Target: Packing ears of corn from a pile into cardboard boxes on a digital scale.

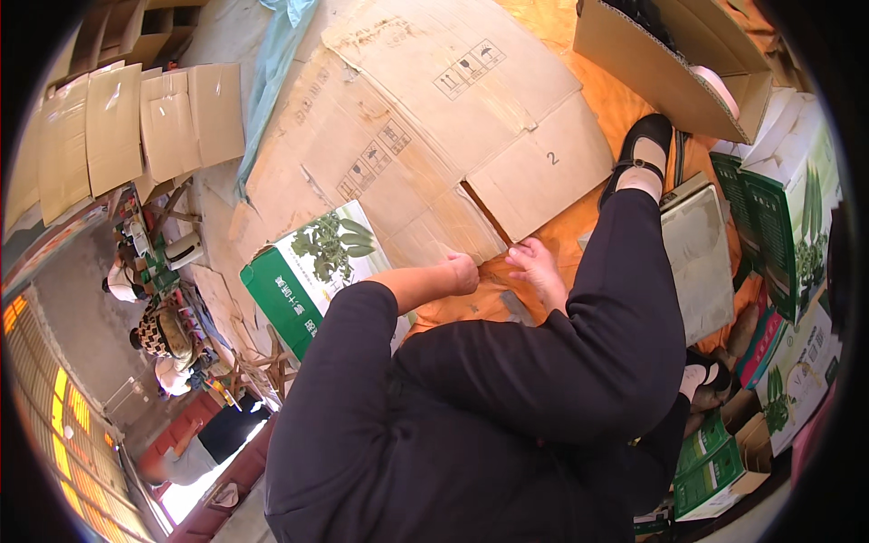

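My left hand [463, 273] is closed at the near edge of a large flattened cardboard carton [425, 172]. My right hand [538, 270] is a short way to its right, fingers drawn together, just below a dark slit between two flaps. Whatever either hand may hold is too small or hidden to make out. The brown carton is worn, with printed handling symbols and a torn patch on its left part. Beside my left forearm a green and white box [281, 294] shows a picture of green vegetables.
Orange sheeting [543, 27] lies under the carton. An open cardboard box [652, 63] stands at the far right, above green and white cartons [783, 199]. A grey flat panel [695, 258] lies beside my leg. Folded cardboard [113, 136] and several people are at the left.
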`<state>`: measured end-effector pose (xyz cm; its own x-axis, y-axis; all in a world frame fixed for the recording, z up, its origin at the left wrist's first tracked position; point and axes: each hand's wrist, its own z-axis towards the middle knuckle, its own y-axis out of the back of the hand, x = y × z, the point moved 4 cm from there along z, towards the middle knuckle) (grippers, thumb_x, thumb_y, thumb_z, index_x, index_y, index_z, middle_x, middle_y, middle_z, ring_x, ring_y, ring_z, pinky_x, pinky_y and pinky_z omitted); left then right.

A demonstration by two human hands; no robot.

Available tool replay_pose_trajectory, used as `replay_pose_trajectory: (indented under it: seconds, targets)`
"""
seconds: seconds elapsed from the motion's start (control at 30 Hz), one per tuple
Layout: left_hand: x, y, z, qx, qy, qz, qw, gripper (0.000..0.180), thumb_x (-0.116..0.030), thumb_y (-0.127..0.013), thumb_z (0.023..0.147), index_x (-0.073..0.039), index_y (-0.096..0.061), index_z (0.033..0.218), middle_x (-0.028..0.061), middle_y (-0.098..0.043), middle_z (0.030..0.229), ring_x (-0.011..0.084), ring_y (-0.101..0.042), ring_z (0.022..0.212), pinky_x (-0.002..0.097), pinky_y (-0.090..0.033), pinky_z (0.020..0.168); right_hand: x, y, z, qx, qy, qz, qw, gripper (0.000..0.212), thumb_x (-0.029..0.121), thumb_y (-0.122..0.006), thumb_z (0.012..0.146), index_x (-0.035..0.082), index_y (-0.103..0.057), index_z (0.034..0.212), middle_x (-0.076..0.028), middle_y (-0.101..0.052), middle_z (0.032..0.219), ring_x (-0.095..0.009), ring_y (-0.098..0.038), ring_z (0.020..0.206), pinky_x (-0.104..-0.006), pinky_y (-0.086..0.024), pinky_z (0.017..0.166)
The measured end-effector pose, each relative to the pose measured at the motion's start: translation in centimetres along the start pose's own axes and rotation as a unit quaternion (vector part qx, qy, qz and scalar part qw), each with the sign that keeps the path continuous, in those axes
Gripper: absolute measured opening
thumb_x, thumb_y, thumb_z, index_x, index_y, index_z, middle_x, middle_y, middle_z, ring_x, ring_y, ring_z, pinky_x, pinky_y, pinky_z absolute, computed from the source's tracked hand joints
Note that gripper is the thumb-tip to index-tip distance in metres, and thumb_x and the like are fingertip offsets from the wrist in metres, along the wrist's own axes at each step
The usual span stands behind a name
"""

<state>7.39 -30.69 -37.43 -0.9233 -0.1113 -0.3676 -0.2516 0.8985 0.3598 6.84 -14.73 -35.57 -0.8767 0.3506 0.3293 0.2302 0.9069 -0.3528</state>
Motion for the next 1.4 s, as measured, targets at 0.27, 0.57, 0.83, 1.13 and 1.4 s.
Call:
replay_pose_trajectory:
  seconds: [0.27,0.57,0.83,1.13,1.4]
  targets:
    - [-0.3,-1.1,-2.9,-0.169,0.024,0.053,0.984,0.020,-0.020,-0.049,0.081,-0.012,-0.066,0.074,0.0005,-0.066,0.070,0.0209,-0.063,0.064,0.0416,-0.044,0.056,-0.3,-1.2,0.9,0.041,-0.029,0.037,0.998,0.039,0.025,-0.062,0.086,0.007,-0.049,0.118,-0.006,-0.057,0.117,-0.017,-0.055,0.101,-0.0316,-0.049,0.073]
    - [-3.6,-7.1,-2.6,-0.082,0.108,0.082,0.987,0.024,-0.020,-0.049,0.082,-0.009,-0.068,0.091,0.0105,-0.056,0.087,0.0323,-0.059,0.075,0.0521,-0.044,0.056,2.7,0.4,2.0,-0.066,0.027,0.084,0.994,0.020,0.023,-0.067,0.083,0.011,-0.052,0.089,0.000,-0.058,0.082,-0.013,-0.055,0.068,-0.0297,-0.047,0.064]
    - [-3.2,-11.7,-2.0,0.084,0.038,-0.046,0.995,0.019,-0.015,-0.056,0.079,-0.008,-0.071,0.089,0.0096,-0.069,0.085,0.0311,-0.066,0.070,0.0488,-0.052,0.054,2.6,1.8,2.6,-0.118,0.047,0.042,0.991,0.021,0.025,-0.069,0.082,0.013,-0.053,0.083,0.001,-0.056,0.077,-0.010,-0.052,0.066,-0.0282,-0.046,0.062]
    - [-3.4,-12.5,1.6,0.153,0.049,-0.163,0.974,0.026,-0.017,-0.052,0.086,-0.007,-0.067,0.105,0.0158,-0.067,0.097,0.0418,-0.065,0.083,0.0526,-0.050,0.076,2.2,2.5,3.0,-0.168,0.036,-0.022,0.985,0.021,0.029,-0.069,0.082,0.012,-0.056,0.081,0.001,-0.060,0.075,-0.009,-0.054,0.066,-0.0254,-0.044,0.058]
    - [-4.3,-12.1,-0.2,0.045,0.087,-0.166,0.981,0.025,-0.016,-0.049,0.086,-0.010,-0.071,0.094,0.0101,-0.069,0.089,0.0334,-0.067,0.077,0.0531,-0.053,0.066,3.1,1.3,2.0,-0.134,0.024,-0.064,0.989,0.021,0.029,-0.063,0.086,0.009,-0.057,0.086,-0.002,-0.062,0.081,-0.013,-0.059,0.073,-0.0262,-0.044,0.060]
